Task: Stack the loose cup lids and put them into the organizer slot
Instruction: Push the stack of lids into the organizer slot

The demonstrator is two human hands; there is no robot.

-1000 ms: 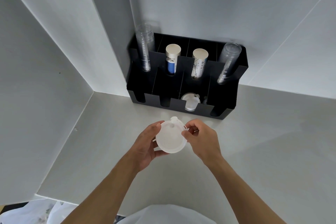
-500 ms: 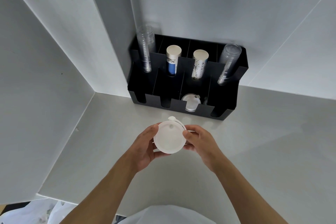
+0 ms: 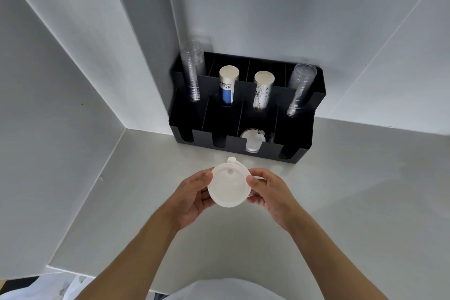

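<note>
I hold a stack of white cup lids (image 3: 229,185) above the counter, its flat round face turned up at me, a small tab sticking out at its far edge. My left hand (image 3: 192,195) grips its left rim and my right hand (image 3: 270,192) grips its right rim. Behind it stands the black organizer (image 3: 299,146) against the wall. More lids (image 3: 253,140) lie in its third front slot from the left; the other front slots look dark and I cannot see anything in them.
In the organizer's back row stand two stacks of clear cups (image 3: 192,70) (image 3: 300,90) at the ends and two paper cup stacks (image 3: 227,85) (image 3: 263,90) between them. White walls close in at the left and behind. The grey counter (image 3: 365,190) stretches to the right.
My right hand has slid down from the lids' top edge onto their right rim, and both hands now clasp the stack a little closer to me.
</note>
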